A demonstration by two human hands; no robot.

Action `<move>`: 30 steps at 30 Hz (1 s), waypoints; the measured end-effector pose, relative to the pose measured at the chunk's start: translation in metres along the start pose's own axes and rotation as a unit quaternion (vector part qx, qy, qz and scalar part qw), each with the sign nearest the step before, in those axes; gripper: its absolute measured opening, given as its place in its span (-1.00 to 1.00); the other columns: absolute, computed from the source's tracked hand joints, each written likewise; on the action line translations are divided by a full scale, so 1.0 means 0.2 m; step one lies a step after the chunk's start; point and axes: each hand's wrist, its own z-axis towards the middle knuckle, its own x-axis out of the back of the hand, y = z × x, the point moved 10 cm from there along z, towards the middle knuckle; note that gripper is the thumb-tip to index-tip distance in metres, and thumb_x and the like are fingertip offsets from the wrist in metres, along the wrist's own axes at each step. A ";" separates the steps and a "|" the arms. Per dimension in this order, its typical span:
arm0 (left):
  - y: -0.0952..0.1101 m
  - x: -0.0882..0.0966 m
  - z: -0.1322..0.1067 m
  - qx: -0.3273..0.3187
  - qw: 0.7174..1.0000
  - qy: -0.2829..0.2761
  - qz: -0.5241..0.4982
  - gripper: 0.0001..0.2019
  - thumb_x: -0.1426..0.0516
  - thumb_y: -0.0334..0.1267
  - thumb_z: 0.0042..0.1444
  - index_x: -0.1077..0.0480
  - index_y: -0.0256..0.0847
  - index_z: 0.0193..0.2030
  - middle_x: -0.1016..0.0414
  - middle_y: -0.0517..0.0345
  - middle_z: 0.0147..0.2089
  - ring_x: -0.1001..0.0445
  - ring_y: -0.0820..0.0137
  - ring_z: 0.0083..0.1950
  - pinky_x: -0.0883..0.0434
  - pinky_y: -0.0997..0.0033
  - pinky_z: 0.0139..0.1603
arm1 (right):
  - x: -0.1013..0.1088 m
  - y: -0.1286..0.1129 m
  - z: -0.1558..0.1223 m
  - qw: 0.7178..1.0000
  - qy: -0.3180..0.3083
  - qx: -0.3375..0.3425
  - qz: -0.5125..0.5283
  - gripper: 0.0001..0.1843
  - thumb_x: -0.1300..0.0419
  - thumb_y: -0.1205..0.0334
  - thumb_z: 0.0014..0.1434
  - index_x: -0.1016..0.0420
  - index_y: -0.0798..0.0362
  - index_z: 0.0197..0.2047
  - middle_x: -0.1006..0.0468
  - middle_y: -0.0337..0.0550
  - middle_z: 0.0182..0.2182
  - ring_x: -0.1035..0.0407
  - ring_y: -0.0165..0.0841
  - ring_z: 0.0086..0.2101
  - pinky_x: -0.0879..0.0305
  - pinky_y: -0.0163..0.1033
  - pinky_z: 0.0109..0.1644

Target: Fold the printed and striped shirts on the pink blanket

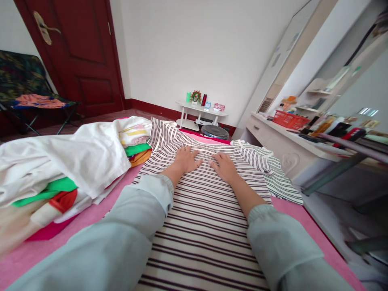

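Note:
A white shirt with dark stripes (pixel 206 210) lies spread flat on a pink bedsheet (pixel 91 214). My left hand (pixel 186 159) rests palm down on its upper part, fingers stretched flat. Just to its right, my right hand (pixel 223 165) lies flat on the same shirt, fingers extended. Both hands hold nothing and sit a few centimetres apart near the collar. Pale blue-grey sleeves cover both forearms.
A heap of clothes (pixel 69 165), white, green, red and orange, lies on the bed at left. A dresser (pixel 281 141) with a red basket (pixel 289 120) stands right. A small white table (pixel 201 110), a dark red door (pixel 81 52) and a folding chair (pixel 27 89) stand beyond.

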 end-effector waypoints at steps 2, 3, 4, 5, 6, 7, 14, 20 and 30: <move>-0.03 -0.02 0.02 0.019 1.000 -0.009 -0.001 -0.34 0.17 0.28 0.13 -0.18 0.02 0.26 -0.19 -0.04 0.27 -0.10 0.00 0.28 -0.03 -0.05 0.22 | -0.04 0.04 0.04 0.999 -0.011 -0.029 -0.015 -0.51 0.11 -0.12 0.28 -0.33 -0.07 0.12 -0.35 -0.06 0.06 -0.17 -0.19 0.05 -0.11 -0.08 0.12; -0.04 -0.03 0.03 0.028 0.999 -0.016 -0.001 -0.32 0.18 0.30 0.12 -0.17 0.02 0.27 -0.16 -0.03 0.29 -0.07 0.00 0.30 -0.01 -0.07 0.23 | -0.05 0.07 0.05 0.999 -0.014 -0.046 -0.023 -0.49 0.13 -0.13 0.28 -0.31 -0.08 0.14 -0.33 -0.06 0.08 -0.16 -0.18 0.06 -0.11 -0.06 0.12; -0.05 -0.04 0.03 0.035 0.999 -0.023 -0.002 -0.31 0.20 0.32 0.12 -0.16 0.03 0.28 -0.13 -0.03 0.31 -0.04 0.00 0.31 0.01 -0.08 0.24 | -0.07 0.09 0.07 0.997 -0.017 -0.062 -0.030 -0.47 0.15 -0.14 0.29 -0.29 -0.08 0.17 -0.31 -0.06 0.10 -0.15 -0.17 0.08 -0.10 -0.04 0.13; -0.06 -0.05 0.04 0.039 0.999 -0.030 -0.004 -0.29 0.21 0.33 0.11 -0.14 0.03 0.29 -0.11 -0.02 0.33 -0.01 0.00 0.33 0.03 -0.09 0.25 | -0.08 0.11 0.08 0.996 -0.021 -0.075 -0.035 -0.45 0.17 -0.16 0.29 -0.27 -0.09 0.19 -0.29 -0.06 0.13 -0.14 -0.16 0.09 -0.09 -0.03 0.14; -0.06 -0.06 0.05 0.040 0.999 -0.036 -0.006 -0.28 0.21 0.33 0.11 -0.12 0.03 0.30 -0.08 -0.01 0.35 0.01 -0.01 0.34 0.06 -0.10 0.26 | -0.10 0.12 0.09 0.995 -0.026 -0.084 -0.039 -0.43 0.19 -0.17 0.28 -0.25 -0.09 0.20 -0.27 -0.07 0.16 -0.12 -0.15 0.11 -0.07 -0.02 0.15; -0.07 -0.06 0.05 0.039 0.998 -0.041 -0.009 -0.28 0.22 0.34 0.10 -0.11 0.02 0.31 -0.06 -0.01 0.36 0.03 -0.02 0.35 0.09 -0.12 0.27 | -0.11 0.13 0.09 0.995 -0.031 -0.089 -0.041 -0.41 0.21 -0.18 0.28 -0.23 -0.08 0.22 -0.25 -0.07 0.18 -0.11 -0.14 0.12 -0.04 -0.02 0.17; -0.09 -0.12 0.11 0.040 0.996 -0.080 -0.028 -0.24 0.22 0.34 0.10 0.01 0.01 0.36 0.07 0.02 0.42 0.15 -0.10 0.39 0.18 -0.23 0.27 | -0.19 0.20 0.13 0.988 -0.086 -0.123 -0.041 -0.29 0.32 -0.25 0.26 -0.07 -0.06 0.31 -0.10 -0.09 0.29 0.04 -0.14 0.24 0.10 0.02 0.25; -0.12 -0.13 0.14 0.061 0.994 -0.091 -0.028 -0.23 0.18 0.35 0.08 0.00 0.03 0.36 0.13 0.04 0.44 0.18 -0.19 0.38 0.19 -0.31 0.26 | -0.20 0.25 0.16 0.984 -0.081 -0.157 -0.038 -0.24 0.29 -0.28 0.24 -0.05 -0.02 0.33 -0.04 -0.01 0.32 0.07 -0.06 0.26 0.11 0.11 0.25; 0.05 -0.12 0.10 -0.084 0.988 -0.120 -0.040 -0.42 0.24 0.14 0.25 -0.03 0.05 0.35 0.09 0.23 0.43 0.12 0.21 0.42 0.15 0.04 0.36 | -0.25 0.13 0.18 0.988 -0.137 -0.054 -0.037 -0.35 0.31 -0.16 0.30 0.02 -0.08 0.36 0.07 -0.12 0.36 0.18 -0.16 0.31 0.15 0.09 0.29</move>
